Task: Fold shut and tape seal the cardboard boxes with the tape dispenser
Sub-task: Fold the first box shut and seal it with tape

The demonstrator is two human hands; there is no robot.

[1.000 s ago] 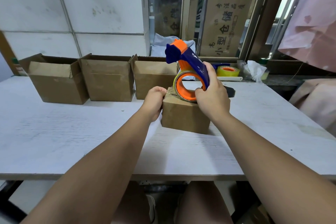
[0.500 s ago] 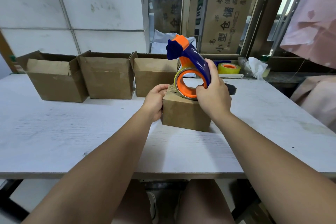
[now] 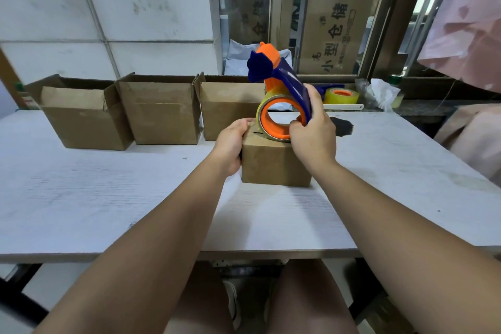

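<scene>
A small cardboard box [image 3: 275, 164], flaps folded shut, sits on a white surface [image 3: 108, 187] at the middle of the scene, a little right of centre. A blue and orange tape dispenser [image 3: 283, 84] stands tilted on the box's top, its yellowish tape roll [image 3: 259, 114] with an orange core resting against the closed flaps. The right hand [image 3: 311, 141] grips the dispenser's blue handle, fingers curled through the core and thumb along the handle. The left hand [image 3: 230, 144] holds the box at its upper left edge, fingers curled over the top.

Along the far left of the surface stands a row of three open cardboard boxes [image 3: 162, 114], side by side, flaps raised. A dark stain [image 3: 343, 127] marks the surface just right of the right hand. On the ledge beyond, far right, lie a spare tape roll [image 3: 341, 95] and crumpled white plastic [image 3: 381, 89]. Behind the window leans a large carton [image 3: 336, 24] printed with Chinese characters. Pink cloth [image 3: 466, 24] hangs at the far right.
</scene>
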